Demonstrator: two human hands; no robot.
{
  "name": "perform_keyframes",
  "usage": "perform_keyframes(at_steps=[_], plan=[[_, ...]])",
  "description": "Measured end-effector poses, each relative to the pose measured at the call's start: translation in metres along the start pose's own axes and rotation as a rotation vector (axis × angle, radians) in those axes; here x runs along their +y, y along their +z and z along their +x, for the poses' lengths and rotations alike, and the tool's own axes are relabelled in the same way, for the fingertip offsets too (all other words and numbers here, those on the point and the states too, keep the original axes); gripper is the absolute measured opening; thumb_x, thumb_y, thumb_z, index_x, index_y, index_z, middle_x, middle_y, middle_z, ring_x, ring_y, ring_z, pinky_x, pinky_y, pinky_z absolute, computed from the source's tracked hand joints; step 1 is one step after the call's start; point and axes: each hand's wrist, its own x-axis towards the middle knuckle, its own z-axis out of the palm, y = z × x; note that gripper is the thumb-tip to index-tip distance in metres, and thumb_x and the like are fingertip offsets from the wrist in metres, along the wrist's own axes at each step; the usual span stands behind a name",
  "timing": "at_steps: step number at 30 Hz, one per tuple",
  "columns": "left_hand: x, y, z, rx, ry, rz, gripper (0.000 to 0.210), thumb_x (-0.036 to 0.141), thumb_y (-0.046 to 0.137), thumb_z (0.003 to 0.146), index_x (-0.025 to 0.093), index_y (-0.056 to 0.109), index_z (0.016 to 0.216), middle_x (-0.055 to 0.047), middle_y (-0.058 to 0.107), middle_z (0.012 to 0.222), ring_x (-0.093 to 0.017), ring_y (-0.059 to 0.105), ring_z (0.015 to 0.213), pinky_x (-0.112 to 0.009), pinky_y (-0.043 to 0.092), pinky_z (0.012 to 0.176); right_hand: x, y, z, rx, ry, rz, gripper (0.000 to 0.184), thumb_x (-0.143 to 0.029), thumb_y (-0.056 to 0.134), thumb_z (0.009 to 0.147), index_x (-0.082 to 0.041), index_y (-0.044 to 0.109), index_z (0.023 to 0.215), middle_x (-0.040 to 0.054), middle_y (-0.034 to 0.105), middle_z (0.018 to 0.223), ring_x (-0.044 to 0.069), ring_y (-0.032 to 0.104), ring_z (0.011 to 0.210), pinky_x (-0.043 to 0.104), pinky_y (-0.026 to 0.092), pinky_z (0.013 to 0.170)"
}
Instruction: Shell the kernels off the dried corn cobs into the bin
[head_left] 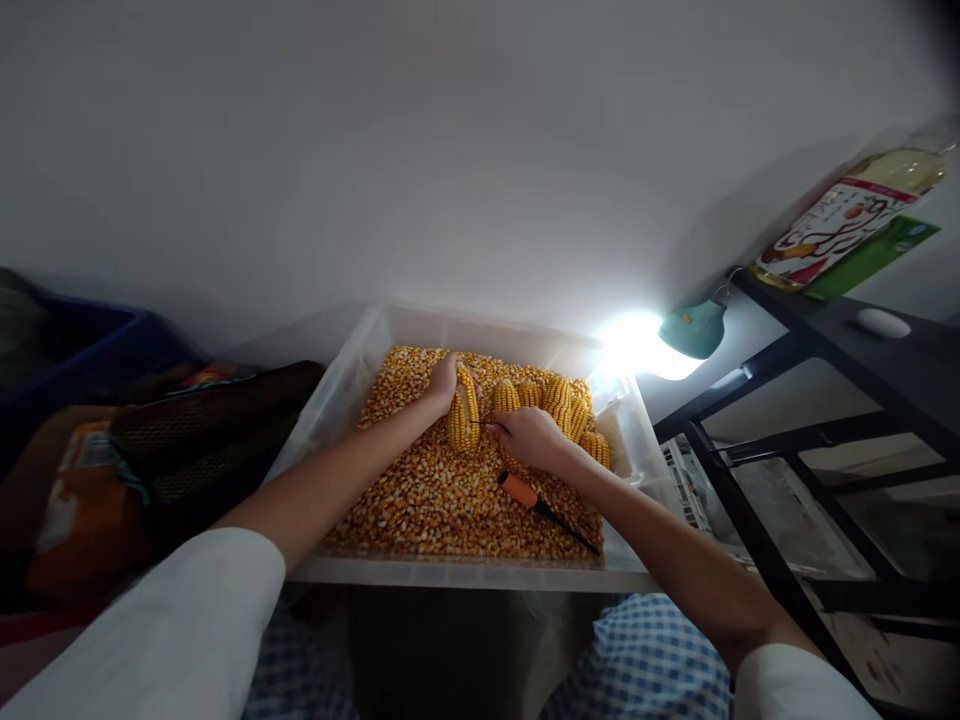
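My left hand (444, 380) is closed round the upper end of a yellow corn cob (463, 425), which stands roughly upright. A pale strip without kernels runs down its face. My right hand (529, 436) grips a thin dark pointed tool (484, 424), its tip against the cob's right side; the fist hides its handle. Several whole corn cobs (559, 398) lie just beyond my right hand. Below it, a tool with an orange and black handle (519, 488) rests on loose corn kernels (435, 510). All this is inside a translucent plastic bin (465, 572).
A lit lamp with a green shade (694, 330) hangs by the bin's right corner. To the right stands a black metal frame (757, 540) with a bottle (840, 220) on top. At the left are a blue crate (112, 340) and a dark mesh bag (217, 450).
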Motion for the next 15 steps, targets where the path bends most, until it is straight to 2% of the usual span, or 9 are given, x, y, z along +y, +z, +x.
perform_keyframes(at_steps=[4,10,15], plan=[[-0.002,0.005,-0.004,0.002,0.055,0.077,0.024,0.032,0.034,0.072,0.018,0.046,0.057,0.000,0.045,0.035,-0.017,0.056,0.044,-0.027,0.043,0.047,-0.002,-0.007,-0.003,-0.029,0.013,-0.047,0.048,-0.039,0.018,0.088,-0.016,0.060,0.090,0.0101,0.063,0.086,0.019,0.058,0.078,0.028,0.038,0.068],[-0.006,0.011,-0.006,-0.057,0.144,0.238,0.028,0.031,0.031,0.073,0.018,0.046,0.054,0.000,0.043,0.034,-0.016,0.049,0.036,-0.027,0.039,0.043,-0.002,-0.007,-0.003,-0.026,-0.026,-0.058,0.048,-0.039,0.019,0.088,-0.017,0.061,0.091,0.0097,0.063,0.086,0.019,0.058,0.078,0.027,0.038,0.067],[-0.014,0.020,-0.020,-0.185,0.324,0.548,0.036,0.035,0.029,0.077,0.017,0.048,0.052,0.000,0.045,0.037,-0.013,0.047,0.040,-0.025,0.036,0.046,0.011,-0.006,0.000,-0.051,-0.135,-0.032,0.044,-0.037,0.025,0.087,-0.016,0.063,0.088,0.0092,0.064,0.085,0.017,0.057,0.076,0.024,0.035,0.065]])
